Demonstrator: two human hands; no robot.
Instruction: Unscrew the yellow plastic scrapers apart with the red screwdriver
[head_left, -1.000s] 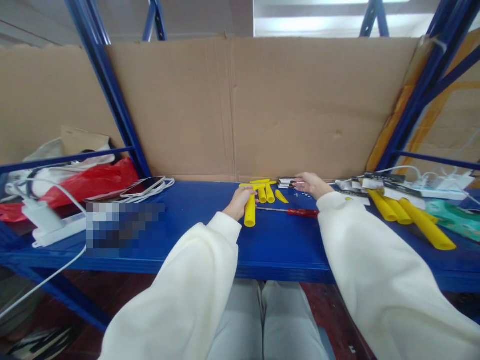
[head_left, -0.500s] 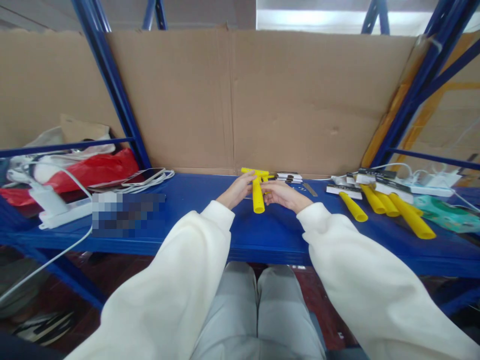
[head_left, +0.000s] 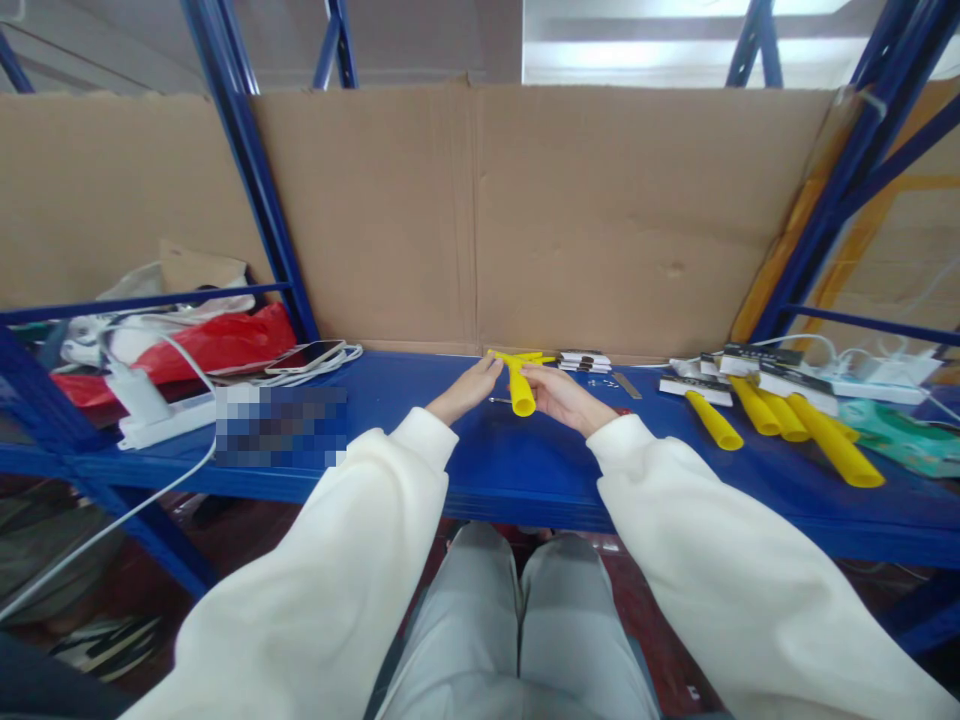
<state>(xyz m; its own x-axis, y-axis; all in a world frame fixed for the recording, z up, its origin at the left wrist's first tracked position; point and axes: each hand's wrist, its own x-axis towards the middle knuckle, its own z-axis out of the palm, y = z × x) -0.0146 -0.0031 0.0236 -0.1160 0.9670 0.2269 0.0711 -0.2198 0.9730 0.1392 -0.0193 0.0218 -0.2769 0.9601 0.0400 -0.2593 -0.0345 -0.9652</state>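
- Yellow T-shaped piece [head_left: 522, 386] and right hand [head_left: 561, 395] hide much of the screwdriver [head_left: 499, 400].
- Small bits [head_left: 602, 383] are too tiny to identify.
- Right edge cuts off the green packet [head_left: 896, 440].

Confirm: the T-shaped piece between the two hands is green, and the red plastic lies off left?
Not quite: in the head view, the T-shaped piece between the left hand and right hand is yellow. The red plastic does lie off left.

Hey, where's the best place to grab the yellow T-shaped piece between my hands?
The yellow T-shaped piece is probably best gripped around its stem, close to the round end, coming from your side: that end points toward you, while the crossbar lies at the far end, by your left hand's fingertips.
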